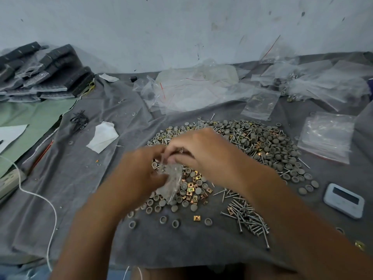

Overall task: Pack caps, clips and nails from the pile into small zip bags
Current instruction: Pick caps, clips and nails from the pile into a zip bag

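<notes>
Your forearms reach in from bottom of frame; left hand (139,168) pinches the small clear plastic zip bag (171,181) mouth-up over the grey-cap, brass-clip and steel-nail pile (252,146) at centre, so your right hand (203,152), fingers curled at its mouth, can feed parts in.

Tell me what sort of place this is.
Probably a makeshift hand-packing workstation: a grey cloth holds a pile of caps, clips and nails, with a stack of empty zip bags beside it, against a scuffed wall.

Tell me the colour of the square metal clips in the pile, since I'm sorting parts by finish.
Brassy gold clips, clearest in the head view.
</notes>
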